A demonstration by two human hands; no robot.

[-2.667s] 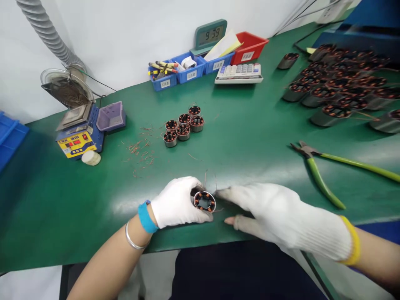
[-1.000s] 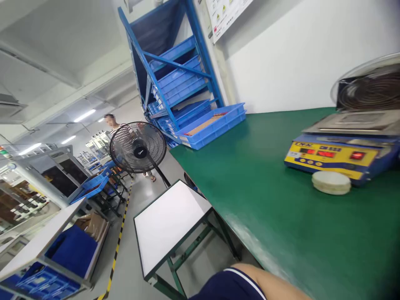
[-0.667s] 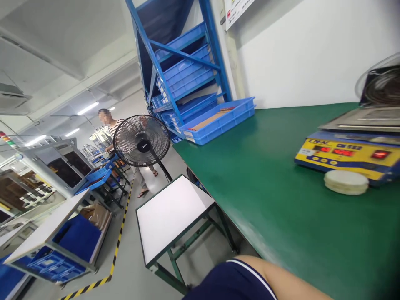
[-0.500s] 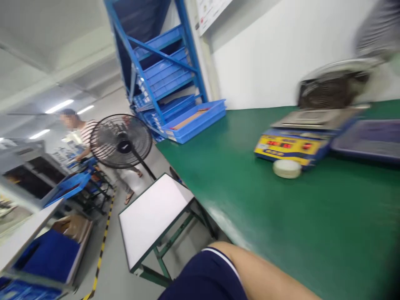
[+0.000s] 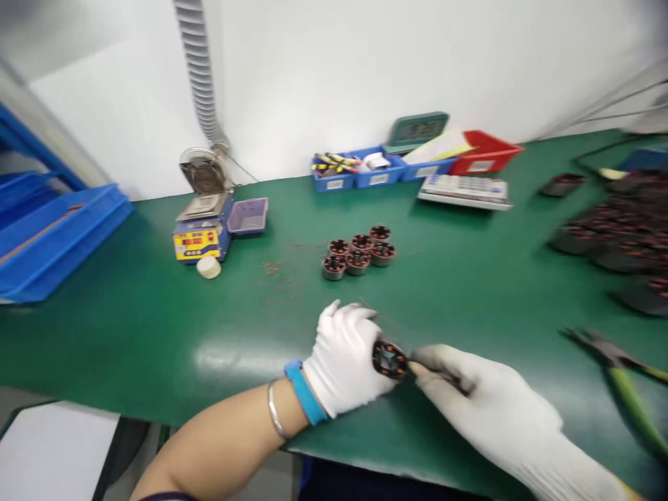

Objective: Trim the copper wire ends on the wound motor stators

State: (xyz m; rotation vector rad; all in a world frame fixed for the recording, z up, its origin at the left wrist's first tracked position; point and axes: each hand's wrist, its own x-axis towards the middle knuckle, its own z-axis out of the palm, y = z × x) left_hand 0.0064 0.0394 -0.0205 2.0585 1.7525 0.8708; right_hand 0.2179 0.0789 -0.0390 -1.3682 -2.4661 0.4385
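Note:
My left hand (image 5: pixel 345 358), in a white glove, is closed around a motor stator (image 5: pixel 401 363), a metal ring with copper windings inside, tilted with its open end towards me. My right hand (image 5: pixel 493 400), also gloved, has its thumb and finger pinched together at the stator's right edge. Whatever is between those fingertips is too small and blurred to make out. Beyond my left hand several similar stators (image 5: pixel 358 260) stand in a cluster. Thin copper wire clippings (image 5: pixel 274 268) lie to their left. Green-handled cutting pliers (image 5: pixel 621 379) rest at the right.
A blue-yellow device (image 5: pixel 201 240), a white round disc (image 5: pixel 209 267) and a purple tray (image 5: pixel 248 217) stand at left. Small blue boxes (image 5: pixel 334 183), a red box (image 5: pixel 485 156) and a calculator (image 5: pixel 464 191) line the back. More stators (image 5: pixel 621 240) crowd the right; blue crates (image 5: pixel 62 236) sit far left.
The view swung left to the aisle, fan and a walking person, then back to the bench. My right hand, apart from the stator at first, is now pinched at its edge.

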